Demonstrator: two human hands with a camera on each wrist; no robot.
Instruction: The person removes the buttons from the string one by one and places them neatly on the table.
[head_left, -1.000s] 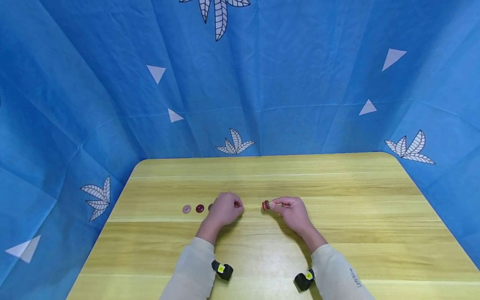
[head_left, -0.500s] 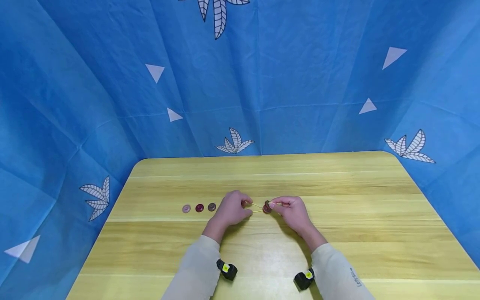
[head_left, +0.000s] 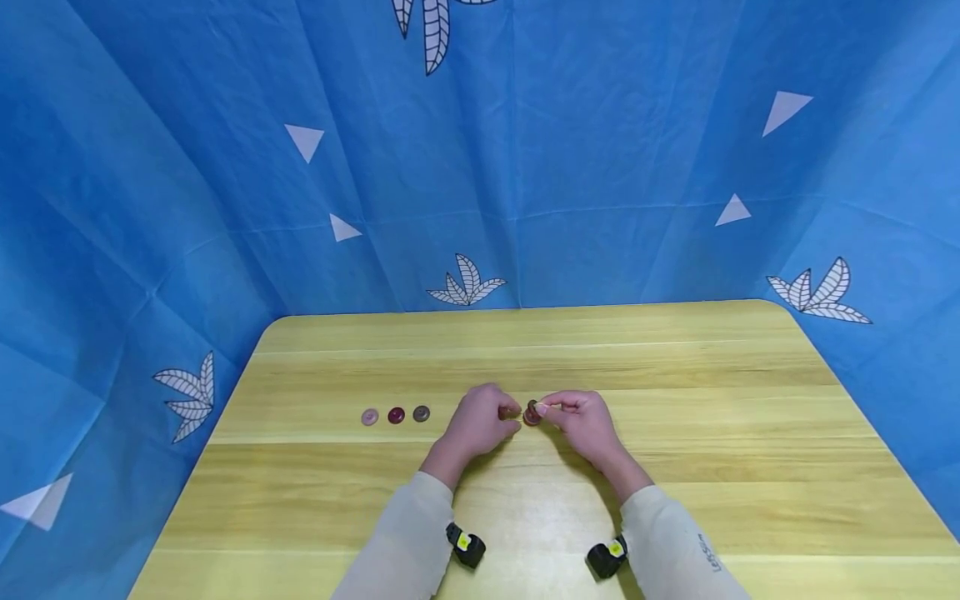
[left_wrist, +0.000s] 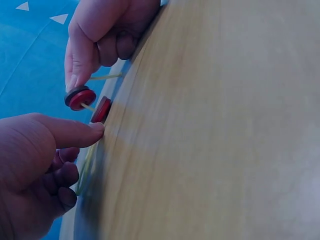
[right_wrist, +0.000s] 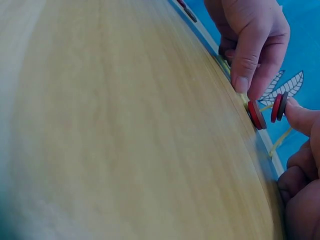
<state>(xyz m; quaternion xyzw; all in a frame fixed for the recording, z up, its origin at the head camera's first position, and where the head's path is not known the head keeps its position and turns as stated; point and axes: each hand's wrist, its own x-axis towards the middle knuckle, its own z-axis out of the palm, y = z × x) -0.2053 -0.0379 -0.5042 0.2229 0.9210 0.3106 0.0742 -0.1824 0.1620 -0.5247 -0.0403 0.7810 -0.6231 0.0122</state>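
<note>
Red and dark round buttons are threaded on a thin yellow string (right_wrist: 281,142). My right hand (head_left: 587,422) pinches a dark-and-red stack of these buttons (left_wrist: 80,98) between thumb and forefinger, slightly above the table. Just left of it another threaded red-and-brown pair (right_wrist: 256,116) stands on edge near the tabletop. My left hand (head_left: 480,422) is beside that pair, its thumb and forefinger apart in the head view and their tips close to the pair. The string trails back alongside the left fingers; exactly where it touches them is hidden.
Three loose buttons lie in a row left of my hands: pale pink (head_left: 370,417), dark red (head_left: 396,415) and grey-brown (head_left: 422,413). The wooden table (head_left: 712,375) ends at the back against a blue patterned curtain (head_left: 600,167).
My left hand has moved right along the string up to the buttons, and its thumb and forefinger have spread apart. The grey-brown button has come into full view. My right hand stays almost in place.
</note>
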